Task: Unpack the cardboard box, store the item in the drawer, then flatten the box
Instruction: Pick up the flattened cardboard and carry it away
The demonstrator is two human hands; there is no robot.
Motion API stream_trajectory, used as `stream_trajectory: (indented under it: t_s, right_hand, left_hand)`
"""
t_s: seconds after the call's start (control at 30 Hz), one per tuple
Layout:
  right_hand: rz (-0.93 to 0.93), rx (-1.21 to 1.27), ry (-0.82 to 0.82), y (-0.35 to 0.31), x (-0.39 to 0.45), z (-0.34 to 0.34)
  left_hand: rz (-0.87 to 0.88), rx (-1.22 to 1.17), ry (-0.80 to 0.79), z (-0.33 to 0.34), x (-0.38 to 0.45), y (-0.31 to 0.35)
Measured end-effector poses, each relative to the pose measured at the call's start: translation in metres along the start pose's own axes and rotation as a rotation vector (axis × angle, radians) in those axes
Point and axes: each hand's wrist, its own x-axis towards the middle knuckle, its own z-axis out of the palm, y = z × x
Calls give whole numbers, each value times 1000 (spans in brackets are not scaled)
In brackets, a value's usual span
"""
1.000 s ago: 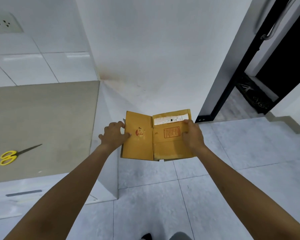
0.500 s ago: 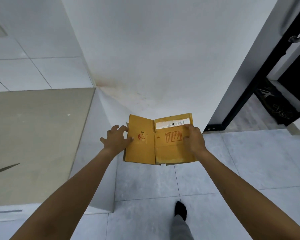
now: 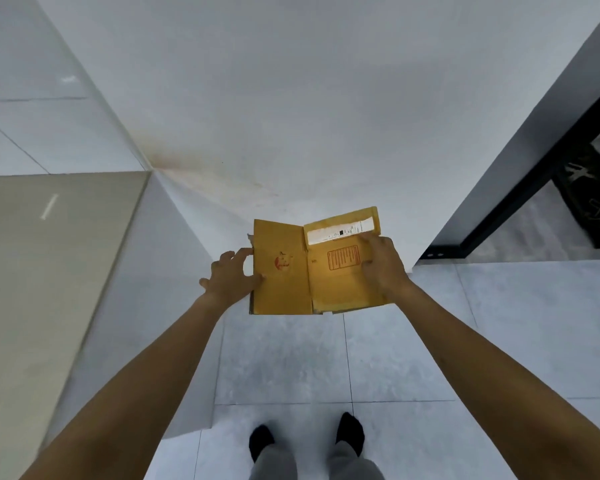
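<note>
The yellow-brown cardboard box (image 3: 288,289) is pressed flat and held out in front of me above the floor, near the white wall. It shows two panels with a crease between them, a red stamp on each and a white label strip along the top right. My left hand (image 3: 230,277) grips its left edge, thumb on the front. My right hand (image 3: 383,263) lies over the right panel and holds that side. The unpacked item and the drawer are out of sight.
A beige countertop (image 3: 49,271) runs along the left, its white cabinet side (image 3: 160,306) next to my left arm. A black door frame (image 3: 520,192) and dark doormat (image 3: 589,202) stand at the right. Grey floor tiles (image 3: 465,323) and my feet (image 3: 305,441) lie below.
The view has swung right and down: the scissors and most of the counter have left the frame, and my feet came into view. The flattened box stays in both hands, now nearer the wall.
</note>
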Motion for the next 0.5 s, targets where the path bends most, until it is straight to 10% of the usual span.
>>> stream_trajectory:
  t_s: [0.5]
  right_hand:
    - [70, 185, -15, 157, 139, 195]
  left_hand:
    - [46, 114, -87, 200, 172, -90]
